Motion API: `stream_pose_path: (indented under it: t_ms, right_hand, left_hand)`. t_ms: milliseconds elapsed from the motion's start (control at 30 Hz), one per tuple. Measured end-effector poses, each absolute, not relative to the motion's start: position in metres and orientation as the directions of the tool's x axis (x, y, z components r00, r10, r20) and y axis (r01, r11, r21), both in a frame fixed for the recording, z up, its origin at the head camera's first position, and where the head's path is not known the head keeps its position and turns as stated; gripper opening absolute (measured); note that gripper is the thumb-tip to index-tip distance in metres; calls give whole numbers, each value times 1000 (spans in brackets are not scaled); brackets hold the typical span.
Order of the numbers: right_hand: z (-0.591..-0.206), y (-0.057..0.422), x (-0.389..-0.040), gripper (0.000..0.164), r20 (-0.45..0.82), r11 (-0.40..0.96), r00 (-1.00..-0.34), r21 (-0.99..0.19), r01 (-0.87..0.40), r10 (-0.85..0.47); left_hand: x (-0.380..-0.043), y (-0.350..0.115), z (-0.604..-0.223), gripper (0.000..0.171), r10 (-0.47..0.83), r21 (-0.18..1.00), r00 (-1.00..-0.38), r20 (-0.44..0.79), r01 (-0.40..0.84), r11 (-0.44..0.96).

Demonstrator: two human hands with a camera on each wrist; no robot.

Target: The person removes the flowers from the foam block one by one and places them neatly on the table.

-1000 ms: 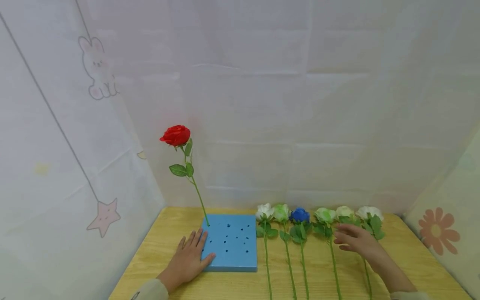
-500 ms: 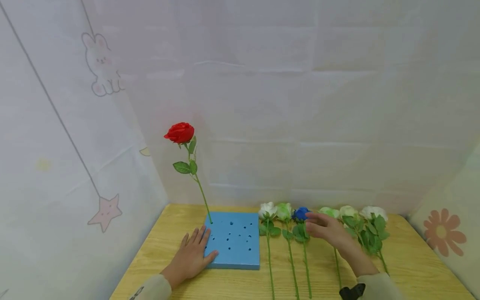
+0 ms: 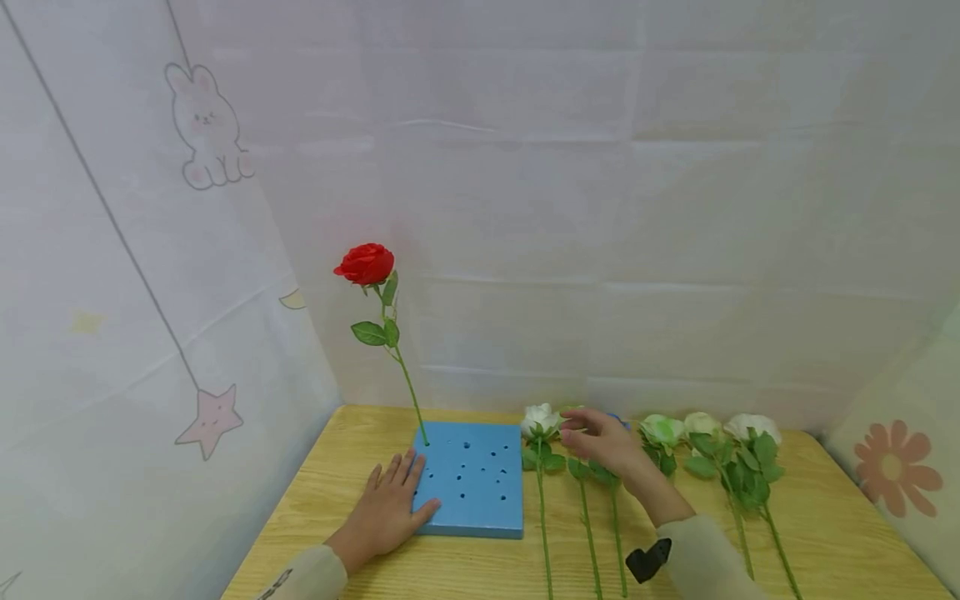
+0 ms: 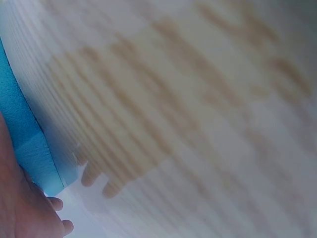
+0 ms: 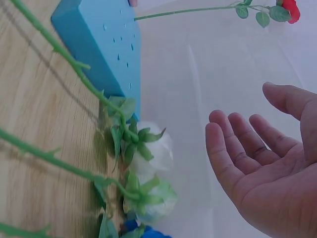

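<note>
My left hand rests with spread fingers on the left edge of a blue foam block dotted with holes. A red artificial rose stands in the block's back left corner, its stem leaning left. Held above the row of lying roses, my right hand has relaxed, slightly bent fingers and nothing in them. It covers most of the blue rose and the green rose in the head view. Just left of it lies a white rose; the right wrist view shows a gap between hand and flowers.
Farther right on the wooden table lie another green rose, a cream rose and a second white rose, their leaves overlapping. A pale cloth wall closes off the back. Stems run toward the table's front.
My right hand has moved left from the cream and green roses at the right, past the blue one. The left hand stays on the block. The head view has shifted slightly.
</note>
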State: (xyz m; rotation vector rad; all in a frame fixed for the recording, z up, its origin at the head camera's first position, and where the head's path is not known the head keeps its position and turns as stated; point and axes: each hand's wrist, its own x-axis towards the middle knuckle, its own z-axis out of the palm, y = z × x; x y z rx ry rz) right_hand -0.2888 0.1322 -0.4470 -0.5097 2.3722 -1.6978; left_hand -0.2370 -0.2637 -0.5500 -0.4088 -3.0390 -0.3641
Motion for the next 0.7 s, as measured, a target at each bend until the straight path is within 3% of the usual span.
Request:
stream_pose_path:
  t_ms: [700]
  right_hand:
    - [-432,72,-305,53,50,247,-892,-953,-178,-449]
  left_hand:
    - [-238,-265,-554,88,258,207,-963,83,270,941]
